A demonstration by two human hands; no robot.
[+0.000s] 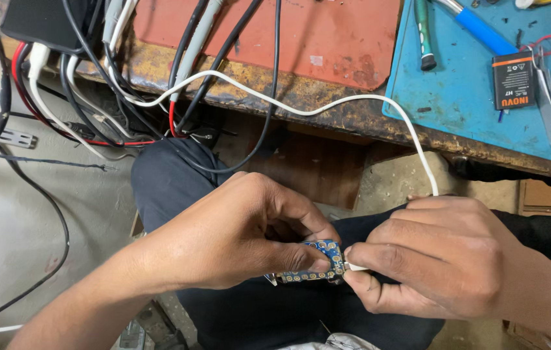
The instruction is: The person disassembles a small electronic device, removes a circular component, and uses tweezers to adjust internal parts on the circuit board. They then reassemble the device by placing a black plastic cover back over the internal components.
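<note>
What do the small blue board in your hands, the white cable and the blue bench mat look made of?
Small blue board: likely rigid circuit laminate, glossy blue with gold-rimmed pads along its edge. White cable: smooth, flexible plastic or rubber jacket, curving freely. Blue mat: probably matte silicone or rubber, scuffed, lying flat over the bench edge.

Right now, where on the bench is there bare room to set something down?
The red mat is mostly bare between the black cables and the blue mat. The blue mat's lower left is free; its right side is crowded by a battery, tweezers and a screwdriver.
</note>
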